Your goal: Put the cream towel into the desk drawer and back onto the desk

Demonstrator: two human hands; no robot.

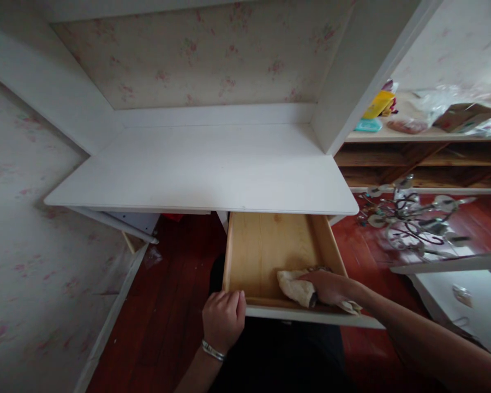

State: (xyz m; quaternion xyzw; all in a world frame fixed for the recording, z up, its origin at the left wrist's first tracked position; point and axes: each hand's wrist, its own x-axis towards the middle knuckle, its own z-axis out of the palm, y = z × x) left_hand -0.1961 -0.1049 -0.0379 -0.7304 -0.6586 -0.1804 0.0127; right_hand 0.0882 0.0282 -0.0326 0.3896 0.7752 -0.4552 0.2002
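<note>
Lap: in the head view, dark clothing [286, 349] fills the near middle, just below the drawer front.
Left hand [224, 315]: at the drawer's near left corner, fingers curled down and pressed together over the edge; a silvery bracelet [213, 351] circles the wrist.
Right hand [331, 286]: reaches in from the near right, over the drawer's near right corner, with fingers closed on the cloth; some of the fingertips are hidden.
Cloth [293, 286]: cream, bunched under the right hand inside the drawer, at the near right, with one end by the front wall.
Drawer [253, 245]: pulled out toward the person from beneath the surface, its inside pale wood, its front white.
Surface [213, 169]: white, beyond the drawer, with white uprights at left and right and a flowered panel [229, 60] at the far side.
Floor [180, 284]: dark red boards, left and right of the drawer.
Chandelier [417, 229]: on the floor to the right, with curled dark arms.
Shelf [393, 158]: low and wooden, far right; on top lie a yellow item [379, 103], clear plastic [442, 101] and a brown paper item [464, 116].
Wall [33, 218]: flowered paper, at left.
</note>
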